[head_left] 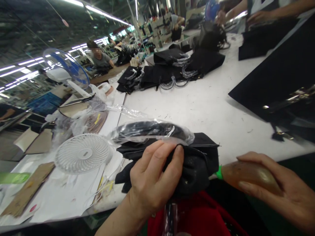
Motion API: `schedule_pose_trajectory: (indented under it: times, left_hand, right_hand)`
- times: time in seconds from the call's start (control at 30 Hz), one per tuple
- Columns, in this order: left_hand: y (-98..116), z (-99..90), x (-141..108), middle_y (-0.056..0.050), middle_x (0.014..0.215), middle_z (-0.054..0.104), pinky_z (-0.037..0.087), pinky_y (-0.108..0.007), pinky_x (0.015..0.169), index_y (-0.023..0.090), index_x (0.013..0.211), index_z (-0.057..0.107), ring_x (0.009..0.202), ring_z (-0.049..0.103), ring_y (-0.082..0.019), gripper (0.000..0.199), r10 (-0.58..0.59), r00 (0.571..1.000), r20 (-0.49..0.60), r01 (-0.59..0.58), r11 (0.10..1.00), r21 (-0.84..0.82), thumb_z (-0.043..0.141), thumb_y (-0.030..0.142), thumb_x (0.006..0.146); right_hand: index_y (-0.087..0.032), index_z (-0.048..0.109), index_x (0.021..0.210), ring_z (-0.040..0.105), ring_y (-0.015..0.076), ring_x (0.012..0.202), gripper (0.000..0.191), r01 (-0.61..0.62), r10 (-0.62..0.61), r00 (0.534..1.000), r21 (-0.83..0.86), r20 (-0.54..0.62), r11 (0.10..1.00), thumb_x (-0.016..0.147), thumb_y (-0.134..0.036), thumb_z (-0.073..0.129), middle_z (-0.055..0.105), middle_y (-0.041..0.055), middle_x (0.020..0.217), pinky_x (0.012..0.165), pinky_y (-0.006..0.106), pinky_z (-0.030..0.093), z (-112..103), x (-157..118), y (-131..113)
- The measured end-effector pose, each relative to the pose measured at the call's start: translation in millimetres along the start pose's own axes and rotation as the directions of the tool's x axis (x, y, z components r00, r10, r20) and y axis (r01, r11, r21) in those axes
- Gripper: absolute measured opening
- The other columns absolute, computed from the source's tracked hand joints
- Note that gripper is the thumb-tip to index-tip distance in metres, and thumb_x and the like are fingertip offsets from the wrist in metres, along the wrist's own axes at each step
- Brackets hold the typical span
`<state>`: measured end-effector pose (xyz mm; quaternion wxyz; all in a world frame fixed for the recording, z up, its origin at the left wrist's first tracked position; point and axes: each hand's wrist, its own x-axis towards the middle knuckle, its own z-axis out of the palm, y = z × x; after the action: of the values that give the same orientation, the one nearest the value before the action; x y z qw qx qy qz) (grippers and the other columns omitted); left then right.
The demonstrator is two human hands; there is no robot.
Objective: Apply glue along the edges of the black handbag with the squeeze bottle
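Note:
Near the middle, my left hand [157,173] pinches the top edge of a black bag [204,164], fingers closed on the fabric. A black handle wrapped in clear plastic [152,129] arches just beyond those fingers. At the right, my right hand [278,186] is wrapped round a bottle [251,177] of amber-brown liquid with a green collar. Its nozzle points left and lies close to the bag's right side; whether it touches the fabric is unclear. A second plastic-wrapped handle [170,218] hangs below the bag, against red cloth.
On the white table [192,105], a white fan [85,153] and cardboard strip [29,190] lie left. Black bags [169,70] sit at the back. A large black bag [275,78] with metal fittings stands right. A person's arms [270,14] reach in at upper right.

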<state>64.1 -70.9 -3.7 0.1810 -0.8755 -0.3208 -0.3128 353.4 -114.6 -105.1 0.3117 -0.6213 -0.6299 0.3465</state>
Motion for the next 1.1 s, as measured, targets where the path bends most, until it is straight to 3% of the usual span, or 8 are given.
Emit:
schedule_pose_trajectory:
  times: [0.17, 0.27, 0.37, 0.47, 0.6, 0.77, 0.9, 1.1]
  left_hand:
    - [-4.6, 12.0, 2.0, -0.01, 0.1, 0.063, 0.054, -0.034, 0.087, 0.012, 0.112, 0.062, 0.098, 0.06, -0.02, 0.026, -0.038, 0.992, -0.123, 0.044, 0.998, 0.046, 0.058, 0.003, 0.087]
    - [-2.2, 31.2, -5.3, -0.01, 0.103, 0.066, 0.055, -0.036, 0.085, 0.015, 0.118, 0.061, 0.096, 0.061, -0.022, 0.031, -0.133, 0.991, 0.017, 0.134, 0.989, -0.068, 0.059, 0.008, 0.087]
    - [3.6, 50.4, -14.0, -0.009, 0.105, 0.068, 0.056, -0.039, 0.086, 0.018, 0.116, 0.064, 0.099, 0.062, -0.023, 0.031, -0.202, 0.956, 0.215, 0.251, 0.939, -0.235, 0.062, 0.013, 0.085]
    - [6.7, 60.5, -19.8, -0.007, 0.105, 0.07, 0.055, -0.04, 0.09, 0.017, 0.099, 0.069, 0.099, 0.064, -0.021, 0.018, -0.216, 0.945, 0.246, 0.299, 0.874, -0.383, 0.061, 0.01, 0.085]
    - [3.0, 58.0, -19.2, -0.007, 0.101, 0.072, 0.055, -0.042, 0.091, 0.016, 0.095, 0.068, 0.098, 0.066, -0.02, 0.015, -0.243, 0.949, 0.201, 0.31, 0.834, -0.456, 0.058, 0.009, 0.087]
    - [-2.6, 48.0, -9.3, -0.008, 0.113, 0.065, 0.054, -0.04, 0.09, 0.019, 0.102, 0.07, 0.104, 0.062, -0.021, 0.02, -0.311, 0.949, 0.051, 0.307, 0.874, -0.377, 0.063, 0.011, 0.086]
    - [-4.7, 45.6, -4.7, -0.004, 0.099, 0.062, 0.054, -0.033, 0.079, 0.021, 0.098, 0.07, 0.095, 0.059, -0.017, 0.017, -0.322, 0.946, -0.03, 0.294, 0.895, -0.334, 0.065, 0.011, 0.085]
    - [-7.3, 42.5, -7.1, -0.005, 0.088, 0.06, 0.05, -0.031, 0.066, 0.019, 0.087, 0.071, 0.08, 0.057, -0.017, 0.009, -0.322, 0.946, 0.045, 0.322, 0.909, -0.264, 0.062, 0.017, 0.087]
  right_hand:
    - [-0.031, 0.058, 0.107, 0.067, 0.022, 0.078, 0.049, 0.016, -0.021, 0.989, -0.03, -0.146, 0.999, 0.073, -0.064, 0.069, 0.07, -0.0008, 0.094, 0.062, 0.025, 0.055, -11.0, 11.3, -3.3]
    - [-0.03, 0.058, 0.107, 0.067, 0.0234, 0.079, 0.052, -0.015, 0.01, 0.99, -0.034, -0.139, 0.999, 0.072, -0.067, 0.068, 0.07, 0.0, 0.095, 0.063, 0.028, 0.055, -12.5, 16.3, -0.1]
    - [-0.03, 0.056, 0.109, 0.067, 0.0237, 0.08, 0.053, -0.047, 0.045, 0.996, -0.023, -0.073, 0.999, 0.073, -0.067, 0.068, 0.069, -0.0001, 0.096, 0.065, 0.031, 0.055, -10.0, 18.3, 5.7]
    - [-0.03, 0.055, 0.107, 0.066, 0.023, 0.076, 0.051, -0.05, 0.05, 0.997, -0.003, -0.064, 0.999, 0.073, -0.066, 0.067, 0.069, -0.0006, 0.092, 0.063, 0.032, 0.054, -6.8, 18.9, 11.3]
    - [-0.029, 0.055, 0.108, 0.066, 0.022, 0.075, 0.052, -0.07, 0.073, 0.994, 0.031, -0.085, 0.997, 0.073, -0.065, 0.068, 0.068, -0.0012, 0.089, 0.064, 0.032, 0.054, -5.0, 21.0, 15.5]
    - [-0.03, 0.054, 0.111, 0.066, 0.0217, 0.076, 0.051, -0.08, 0.088, 0.99, 0.079, -0.109, 0.994, 0.074, -0.063, 0.069, 0.068, -0.002, 0.092, 0.064, 0.031, 0.053, -9.0, 26.5, 13.4]
    - [-0.03, 0.057, 0.108, 0.065, 0.0231, 0.079, 0.053, -0.06, 0.072, 0.984, 0.075, -0.162, 0.995, 0.071, -0.064, 0.071, 0.069, -0.001, 0.094, 0.065, 0.032, 0.053, -15.1, 32.5, 6.5]
    - [-0.029, 0.059, 0.106, 0.065, 0.0224, 0.077, 0.054, -0.089, 0.116, 0.981, 0.173, -0.155, 0.981, 0.068, -0.065, 0.071, 0.068, -0.0012, 0.09, 0.064, 0.031, 0.052, -19.9, 45.8, 9.3]
